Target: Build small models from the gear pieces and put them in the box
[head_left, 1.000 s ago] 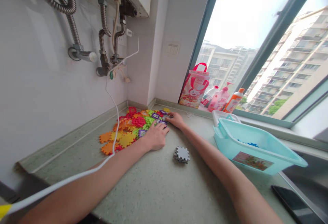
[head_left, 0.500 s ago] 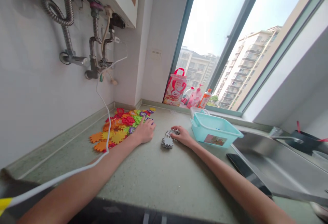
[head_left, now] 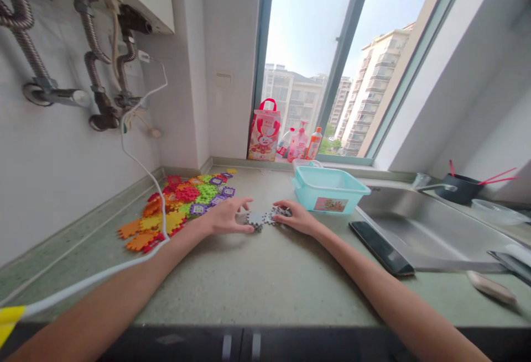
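My left hand (head_left: 226, 216) reaches over the counter with thumb and fingers spread apart, beside a small stack of grey gear-shaped pieces (head_left: 256, 218). The thumb tip lies close to the stack's near side; whether it touches is unclear. My right hand (head_left: 296, 217) has its fingers curled on more grey gear-shaped pieces (head_left: 271, 216) just right of the stack, partly hidden by the fingers. Left of my left hand spreads a pile of colourful gear-shaped pieces (head_left: 186, 193) in red, orange, yellow, green and purple.
A turquoise basket (head_left: 327, 179) stands behind my right hand, near the sink (head_left: 415, 224). A black phone (head_left: 380, 247) lies at the sink's edge. The white cable (head_left: 143, 166) hangs across the colourful pile and over my left forearm. Bottles (head_left: 298, 143) line the windowsill.
My left hand has moved from the purple pieces at the colourful pile toward the grey stack, its fingers opening around it. My right hand stays at the grey pieces. The view has shifted right.
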`<state>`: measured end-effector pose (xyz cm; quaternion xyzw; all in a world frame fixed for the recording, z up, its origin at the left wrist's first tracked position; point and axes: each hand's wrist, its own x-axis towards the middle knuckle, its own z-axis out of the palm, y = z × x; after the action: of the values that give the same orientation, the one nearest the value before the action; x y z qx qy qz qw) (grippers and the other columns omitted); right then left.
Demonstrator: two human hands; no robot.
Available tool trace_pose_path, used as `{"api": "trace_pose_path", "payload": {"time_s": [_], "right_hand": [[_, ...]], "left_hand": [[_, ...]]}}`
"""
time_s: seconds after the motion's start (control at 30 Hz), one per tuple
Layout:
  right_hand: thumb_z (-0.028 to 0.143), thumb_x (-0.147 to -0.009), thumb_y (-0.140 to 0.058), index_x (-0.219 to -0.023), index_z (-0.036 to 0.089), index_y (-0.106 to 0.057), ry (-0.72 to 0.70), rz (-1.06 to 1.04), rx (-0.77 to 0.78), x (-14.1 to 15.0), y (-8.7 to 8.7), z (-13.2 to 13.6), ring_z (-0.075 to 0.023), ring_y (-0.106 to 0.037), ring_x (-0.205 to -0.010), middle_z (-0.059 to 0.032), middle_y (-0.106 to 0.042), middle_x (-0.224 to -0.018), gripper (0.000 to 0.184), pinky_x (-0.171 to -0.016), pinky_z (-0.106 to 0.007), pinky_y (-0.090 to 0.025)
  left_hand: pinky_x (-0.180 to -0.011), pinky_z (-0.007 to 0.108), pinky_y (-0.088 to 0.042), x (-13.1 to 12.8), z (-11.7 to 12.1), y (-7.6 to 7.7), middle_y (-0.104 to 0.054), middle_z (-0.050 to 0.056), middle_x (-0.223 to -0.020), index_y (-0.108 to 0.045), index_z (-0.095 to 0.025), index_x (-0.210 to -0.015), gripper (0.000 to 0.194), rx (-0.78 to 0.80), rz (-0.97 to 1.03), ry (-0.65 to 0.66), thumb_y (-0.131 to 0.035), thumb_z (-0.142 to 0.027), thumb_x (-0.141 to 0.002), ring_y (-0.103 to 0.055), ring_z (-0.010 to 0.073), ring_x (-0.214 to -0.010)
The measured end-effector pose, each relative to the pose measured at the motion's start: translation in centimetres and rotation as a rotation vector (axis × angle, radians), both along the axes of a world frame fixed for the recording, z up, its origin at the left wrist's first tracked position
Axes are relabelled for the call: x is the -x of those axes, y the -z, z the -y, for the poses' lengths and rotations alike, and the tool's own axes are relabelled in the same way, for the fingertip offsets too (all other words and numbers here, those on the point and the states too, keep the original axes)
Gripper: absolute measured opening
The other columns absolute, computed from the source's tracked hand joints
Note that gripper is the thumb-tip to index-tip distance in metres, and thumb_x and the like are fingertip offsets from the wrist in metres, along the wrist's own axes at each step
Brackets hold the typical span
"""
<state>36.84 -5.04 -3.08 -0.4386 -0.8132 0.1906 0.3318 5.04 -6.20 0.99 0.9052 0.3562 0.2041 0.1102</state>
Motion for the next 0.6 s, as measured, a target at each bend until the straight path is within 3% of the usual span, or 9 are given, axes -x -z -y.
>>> {"api": "trace_pose_path", "payload": {"time_s": [0.07,0.27,0.43,0.6], "right_hand": [[0.051,-0.087,-0.078,-0.125,0.024,-0.074,-0.012,-0.029,0.010,-0.3,-0.2,0.2,-0.0256,-0.070,-0.106,-0.0077,-0.076,-0.116,0.047,-0.098,-0.039,-0.054],[0.045,-0.088,-0.077,-0.123,0.024,-0.075,-0.028,0.007,-0.018,-0.3,-0.7,0.8,-0.0252,-0.071,-0.104,-0.0080,-0.078,-0.115,0.041,-0.098,-0.040,-0.055],[0.042,-0.087,-0.081,-0.126,0.027,-0.074,0.023,0.028,-0.104,-0.1,-0.8,0.7,-0.0258,-0.072,-0.106,-0.0078,-0.079,-0.115,0.042,-0.101,-0.043,-0.054],[0.044,-0.086,-0.083,-0.126,0.030,-0.073,-0.006,0.056,-0.098,0.1,-1.3,1.1,-0.0259,-0.072,-0.111,-0.0067,-0.078,-0.121,0.044,-0.102,-0.041,-0.055]], "left_hand": [[-0.090,0.033,-0.054,-0.5,0.4,0.1,-0.072,0.009,-0.122,-0.057,-0.020,-0.146,0.086,0.033,-0.031,-0.019,-0.082,-0.060,-0.074,-0.070,0.0261,-0.103],[-0.088,0.035,-0.053,-1.6,0.9,0.3,-0.073,0.008,-0.108,-0.073,-0.018,-0.118,0.057,0.060,-0.043,-0.071,-0.082,-0.052,-0.073,-0.069,0.0266,-0.098],[-0.096,0.038,-0.052,-1.7,0.9,0.6,-0.072,0.011,-0.120,-0.072,-0.018,-0.124,0.075,0.062,0.004,-0.070,-0.084,-0.069,-0.070,-0.068,0.0287,-0.105],[-0.086,0.035,-0.054,-2.4,1.6,0.5,-0.073,0.009,-0.118,-0.071,-0.021,-0.126,0.071,0.062,0.090,-0.092,-0.082,-0.068,-0.074,-0.069,0.0250,-0.095]]}}
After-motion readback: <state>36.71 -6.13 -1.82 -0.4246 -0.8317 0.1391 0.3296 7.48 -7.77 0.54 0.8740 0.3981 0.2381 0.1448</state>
